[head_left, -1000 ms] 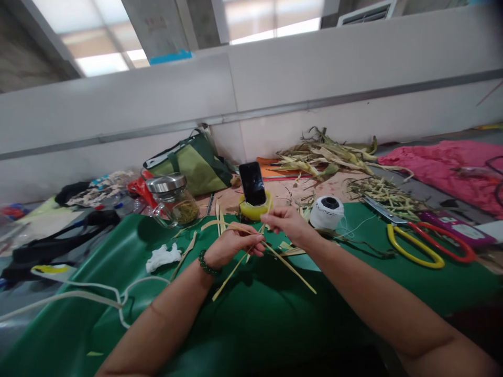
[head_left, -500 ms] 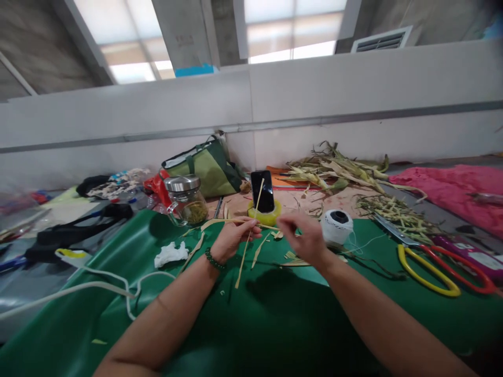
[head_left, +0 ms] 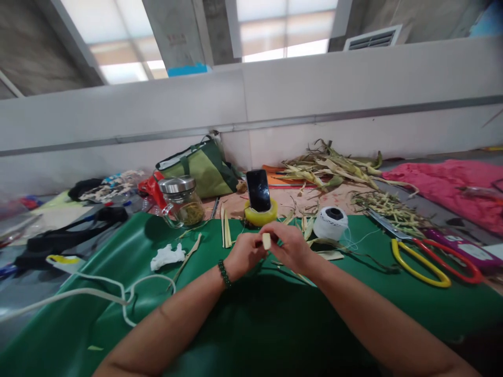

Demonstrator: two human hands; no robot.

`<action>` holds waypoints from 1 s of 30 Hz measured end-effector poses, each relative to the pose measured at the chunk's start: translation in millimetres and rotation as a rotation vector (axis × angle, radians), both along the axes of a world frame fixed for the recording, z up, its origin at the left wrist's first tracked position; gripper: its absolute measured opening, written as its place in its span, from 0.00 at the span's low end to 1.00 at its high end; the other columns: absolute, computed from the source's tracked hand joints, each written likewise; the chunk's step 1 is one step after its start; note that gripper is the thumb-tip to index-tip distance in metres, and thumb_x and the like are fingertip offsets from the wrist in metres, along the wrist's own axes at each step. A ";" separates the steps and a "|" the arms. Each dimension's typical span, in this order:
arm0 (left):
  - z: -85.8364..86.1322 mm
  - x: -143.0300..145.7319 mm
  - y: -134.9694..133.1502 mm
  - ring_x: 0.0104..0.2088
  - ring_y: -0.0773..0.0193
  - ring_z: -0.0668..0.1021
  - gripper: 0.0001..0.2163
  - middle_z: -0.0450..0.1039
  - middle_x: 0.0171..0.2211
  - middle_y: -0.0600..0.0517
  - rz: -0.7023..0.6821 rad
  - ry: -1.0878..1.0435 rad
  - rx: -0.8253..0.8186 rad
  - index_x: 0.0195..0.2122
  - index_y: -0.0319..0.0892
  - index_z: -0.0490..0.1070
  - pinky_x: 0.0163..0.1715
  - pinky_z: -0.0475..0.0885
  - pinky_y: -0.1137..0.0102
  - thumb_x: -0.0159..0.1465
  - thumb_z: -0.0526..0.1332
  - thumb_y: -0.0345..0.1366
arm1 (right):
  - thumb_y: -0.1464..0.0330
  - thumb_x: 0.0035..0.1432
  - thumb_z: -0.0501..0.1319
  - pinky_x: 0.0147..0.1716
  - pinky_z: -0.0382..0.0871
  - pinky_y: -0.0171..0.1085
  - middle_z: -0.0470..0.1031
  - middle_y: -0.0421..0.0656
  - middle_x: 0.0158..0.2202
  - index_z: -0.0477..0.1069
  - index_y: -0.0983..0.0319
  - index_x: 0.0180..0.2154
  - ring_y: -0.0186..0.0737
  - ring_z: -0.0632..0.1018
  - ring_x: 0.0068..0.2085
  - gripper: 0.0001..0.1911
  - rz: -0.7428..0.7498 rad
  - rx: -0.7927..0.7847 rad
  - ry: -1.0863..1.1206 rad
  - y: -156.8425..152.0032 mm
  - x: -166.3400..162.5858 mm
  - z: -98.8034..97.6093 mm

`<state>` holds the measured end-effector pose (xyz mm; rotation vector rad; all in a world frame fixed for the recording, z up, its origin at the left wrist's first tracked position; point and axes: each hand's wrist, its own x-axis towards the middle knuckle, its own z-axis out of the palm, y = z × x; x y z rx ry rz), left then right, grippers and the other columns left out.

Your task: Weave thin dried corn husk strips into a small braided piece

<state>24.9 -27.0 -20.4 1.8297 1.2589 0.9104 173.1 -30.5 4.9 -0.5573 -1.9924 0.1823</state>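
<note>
My left hand [head_left: 245, 254], with a dark green bead bracelet at the wrist, and my right hand [head_left: 293, 248] meet over the green sheet [head_left: 243, 324]. Between their fingertips both are closed on a pale husk strip [head_left: 266, 241], whose short end points toward me; the fingers hide the rest of it. Just beyond the hands, a phone [head_left: 258, 191] leans upright in a yellow tape roll [head_left: 260, 213]. More cut husk strips [head_left: 225, 228] lie left of the tape, with others partly hidden behind my right hand.
A white thread spool [head_left: 330, 224] stands right of my hands, and large scissors [head_left: 428, 256] with yellow and red handles lie farther right. A lidded glass jar [head_left: 183, 201], crumpled white tissue [head_left: 167, 257] and white cable [head_left: 121, 293] are at left. Dried husks [head_left: 330, 170] are heaped behind.
My hands have come together, the right moving left and the left slightly lower. The long crossed strips visible before are no longer spread out; only a short pale end shows.
</note>
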 end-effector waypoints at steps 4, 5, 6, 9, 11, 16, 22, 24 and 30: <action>19.6 -11.4 7.1 0.21 0.66 0.75 0.13 0.74 0.18 0.51 0.133 -0.267 -0.126 0.22 0.37 0.74 0.24 0.70 0.73 0.55 0.63 0.44 | 0.73 0.57 0.57 0.28 0.67 0.30 0.75 0.39 0.26 0.70 0.60 0.30 0.32 0.74 0.25 0.05 -0.155 0.027 0.107 6.6 9.5 1.8; 23.4 -13.8 8.6 0.21 0.65 0.76 0.15 0.75 0.18 0.50 0.165 -0.346 -0.171 0.24 0.37 0.75 0.24 0.70 0.72 0.53 0.64 0.46 | 0.73 0.56 0.58 0.27 0.67 0.31 0.75 0.39 0.25 0.70 0.60 0.29 0.32 0.73 0.25 0.05 -0.183 0.019 0.121 7.8 10.9 2.2; 26.3 -15.8 9.6 0.21 0.64 0.77 0.16 0.75 0.19 0.50 0.184 -0.410 -0.210 0.25 0.36 0.75 0.24 0.71 0.72 0.51 0.66 0.48 | 0.73 0.56 0.58 0.27 0.67 0.31 0.75 0.39 0.24 0.70 0.60 0.28 0.32 0.73 0.24 0.06 -0.195 0.006 0.125 8.6 11.6 2.6; 30.1 -18.3 9.3 0.25 0.63 0.79 0.16 0.78 0.23 0.47 0.150 -0.526 -0.288 0.27 0.36 0.77 0.26 0.71 0.73 0.45 0.71 0.45 | 0.72 0.56 0.59 0.26 0.68 0.31 0.76 0.39 0.24 0.72 0.60 0.28 0.33 0.73 0.24 0.05 -0.182 -0.061 0.096 7.7 11.4 2.6; 30.5 -18.2 7.4 0.29 0.62 0.80 0.15 0.80 0.28 0.46 0.098 -0.572 -0.331 0.29 0.36 0.78 0.28 0.71 0.73 0.43 0.73 0.41 | 0.71 0.56 0.59 0.26 0.67 0.32 0.76 0.39 0.24 0.72 0.60 0.29 0.33 0.73 0.24 0.05 -0.162 -0.108 0.068 5.6 9.9 1.7; 33.9 -19.0 2.9 0.31 0.62 0.80 0.14 0.80 0.31 0.46 0.064 -0.623 -0.411 0.30 0.37 0.78 0.29 0.70 0.74 0.45 0.72 0.39 | 0.75 0.53 0.57 0.26 0.67 0.31 0.76 0.40 0.25 0.71 0.61 0.29 0.33 0.74 0.26 0.06 -0.134 -0.156 0.008 4.8 7.0 -1.5; 41.0 -17.7 -1.8 0.27 0.67 0.78 0.20 0.80 0.33 0.50 0.010 -0.621 -0.386 0.38 0.40 0.79 0.30 0.70 0.74 0.41 0.74 0.32 | 0.76 0.56 0.58 0.33 0.71 0.33 0.78 0.42 0.30 0.72 0.61 0.31 0.36 0.78 0.32 0.07 -0.126 -0.070 -0.032 7.5 8.2 -3.3; 41.8 -15.6 -3.5 0.27 0.67 0.77 0.19 0.80 0.34 0.49 0.030 -0.640 -0.369 0.37 0.39 0.79 0.30 0.71 0.74 0.41 0.74 0.35 | 0.76 0.57 0.57 0.36 0.72 0.34 0.79 0.43 0.32 0.73 0.61 0.32 0.38 0.79 0.35 0.08 -0.092 -0.023 -0.065 6.5 7.8 -2.8; 39.0 -12.1 -4.9 0.23 0.70 0.74 0.17 0.79 0.34 0.48 0.048 -0.624 -0.300 0.32 0.37 0.79 0.24 0.70 0.75 0.43 0.74 0.41 | 0.75 0.60 0.56 0.38 0.73 0.36 0.79 0.45 0.33 0.73 0.62 0.32 0.39 0.79 0.37 0.08 -0.019 0.015 -0.093 5.2 4.3 -3.7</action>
